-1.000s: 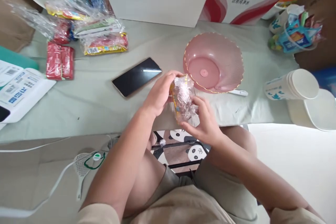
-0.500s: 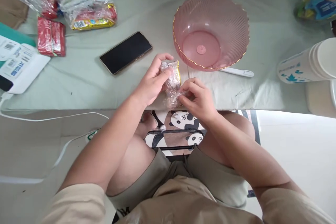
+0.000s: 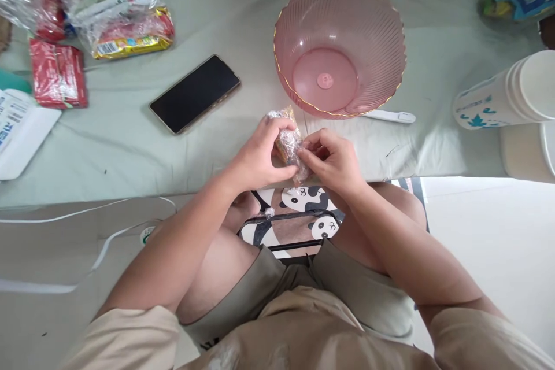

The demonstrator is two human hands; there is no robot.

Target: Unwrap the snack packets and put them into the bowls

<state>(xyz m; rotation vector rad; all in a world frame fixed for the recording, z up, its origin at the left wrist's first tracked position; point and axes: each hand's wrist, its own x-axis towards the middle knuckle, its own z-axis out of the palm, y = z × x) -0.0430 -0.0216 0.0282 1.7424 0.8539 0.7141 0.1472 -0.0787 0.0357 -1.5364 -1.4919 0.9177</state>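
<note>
A small snack packet [image 3: 289, 141] in crinkled clear wrapping with a yellow edge is held between both hands at the near edge of the table. My left hand [image 3: 260, 153] wraps round its left side, fingers curled over the top. My right hand [image 3: 332, 159] pinches the wrapping at its lower right. Just beyond the hands stands an empty pink ribbed bowl [image 3: 381, 29] with a gold scalloped rim.
A black phone [image 3: 195, 93] lies left of the bowl on the pale green tablecloth [image 3: 130, 144]. Bagged snacks [image 3: 117, 17] and red packets [image 3: 56, 72] sit far left. Stacked paper cups [image 3: 503, 95] lie right; a white utensil [image 3: 390, 117] rests by the bowl.
The hands have drawn the packet lower and closer together, squeezing it smaller between them. The view has tilted down a little, so the table things sit higher in the picture.
</note>
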